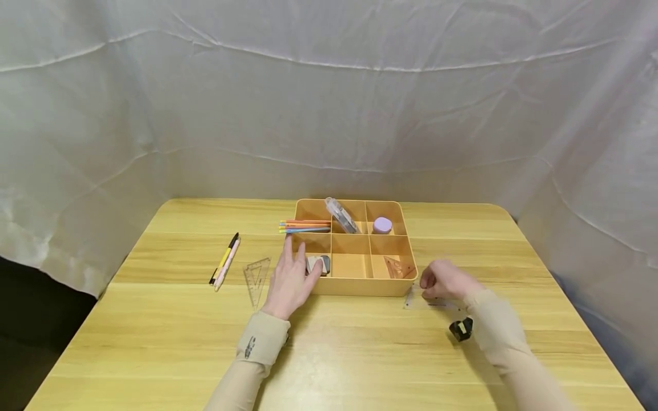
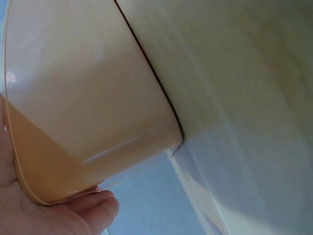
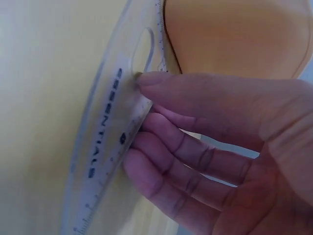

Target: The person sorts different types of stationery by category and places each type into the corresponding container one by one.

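A yellow-orange desk organizer (image 1: pixel 360 287) with several compartments stands on the table. My left hand (image 1: pixel 290 281) grips its front left corner; in the left wrist view the hand wraps over the rim. White and grey small items (image 1: pixel 325 264) lie in the compartment beside the left thumb. To the right of the organizer, my right hand (image 1: pixel 448 279) pinches a clear protractor (image 3: pixel 105 115) marked ESSENTIALS, thumb near its cutout and fingers along the straight edge. An orange set square (image 1: pixel 398 267) lies in the front right compartment.
Colored pencils (image 1: pixel 305 226), a clear case (image 1: pixel 341 216) and a lilac round item (image 1: pixel 382 225) sit in the back compartments. A clear set square (image 1: pixel 256 279) and two pens (image 1: pixel 226 261) lie at the left. A small black object (image 1: pixel 461 329) stands below the right wrist.
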Available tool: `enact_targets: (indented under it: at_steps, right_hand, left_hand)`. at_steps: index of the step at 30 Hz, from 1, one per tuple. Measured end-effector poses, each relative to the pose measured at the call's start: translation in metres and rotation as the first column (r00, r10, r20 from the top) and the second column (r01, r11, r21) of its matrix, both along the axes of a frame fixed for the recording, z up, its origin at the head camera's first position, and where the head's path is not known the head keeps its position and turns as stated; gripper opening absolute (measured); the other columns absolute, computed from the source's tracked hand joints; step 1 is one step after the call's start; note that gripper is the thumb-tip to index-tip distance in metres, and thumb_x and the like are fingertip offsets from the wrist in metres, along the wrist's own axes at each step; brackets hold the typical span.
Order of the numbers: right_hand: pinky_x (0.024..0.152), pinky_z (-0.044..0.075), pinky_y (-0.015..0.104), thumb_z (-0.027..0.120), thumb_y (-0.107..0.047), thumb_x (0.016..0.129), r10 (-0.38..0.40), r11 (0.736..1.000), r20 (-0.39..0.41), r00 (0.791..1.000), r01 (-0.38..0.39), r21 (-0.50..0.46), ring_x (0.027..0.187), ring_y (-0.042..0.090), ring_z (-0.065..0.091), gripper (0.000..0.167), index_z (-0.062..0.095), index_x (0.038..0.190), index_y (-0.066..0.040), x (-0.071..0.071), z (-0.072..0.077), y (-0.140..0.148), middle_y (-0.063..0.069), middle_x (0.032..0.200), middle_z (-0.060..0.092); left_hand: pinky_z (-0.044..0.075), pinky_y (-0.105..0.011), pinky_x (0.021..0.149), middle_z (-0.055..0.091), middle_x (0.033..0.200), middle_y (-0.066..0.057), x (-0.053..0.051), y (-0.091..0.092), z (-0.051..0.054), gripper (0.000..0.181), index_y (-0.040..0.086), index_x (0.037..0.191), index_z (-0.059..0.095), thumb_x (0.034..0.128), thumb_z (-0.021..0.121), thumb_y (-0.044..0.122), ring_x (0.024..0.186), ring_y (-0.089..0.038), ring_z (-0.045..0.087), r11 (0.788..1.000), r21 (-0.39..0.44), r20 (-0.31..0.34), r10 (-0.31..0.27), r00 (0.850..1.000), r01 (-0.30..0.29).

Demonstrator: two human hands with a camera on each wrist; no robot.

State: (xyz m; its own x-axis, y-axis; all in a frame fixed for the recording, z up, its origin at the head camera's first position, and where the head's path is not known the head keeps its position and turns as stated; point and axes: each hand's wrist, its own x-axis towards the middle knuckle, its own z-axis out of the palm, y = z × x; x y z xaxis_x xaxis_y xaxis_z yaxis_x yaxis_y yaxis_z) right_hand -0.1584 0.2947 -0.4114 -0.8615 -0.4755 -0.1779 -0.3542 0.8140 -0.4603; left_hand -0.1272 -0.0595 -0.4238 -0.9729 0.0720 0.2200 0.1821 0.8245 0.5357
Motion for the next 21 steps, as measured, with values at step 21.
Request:
enact_targets:
  at_steps: [21]
  right_hand:
    - [0.061,0.049,0.020,0.081,-0.006,0.079,-0.002,0.996,-0.257,0.967,-0.022,-0.092,0.066,0.001,0.055,0.010,0.072,0.084,-0.007,0.056,-0.022,-0.036,-0.004,0.074,0.067]
  left_hand:
    - [0.057,-0.042,0.082,0.058,0.117,-0.031,0.039,0.012,0.045,0.048,-0.007,0.122,0.062,0.0931,0.070,0.031,0.104,-0.038,0.059,0.990,-0.126,-0.259,0.021,0.966,-0.056]
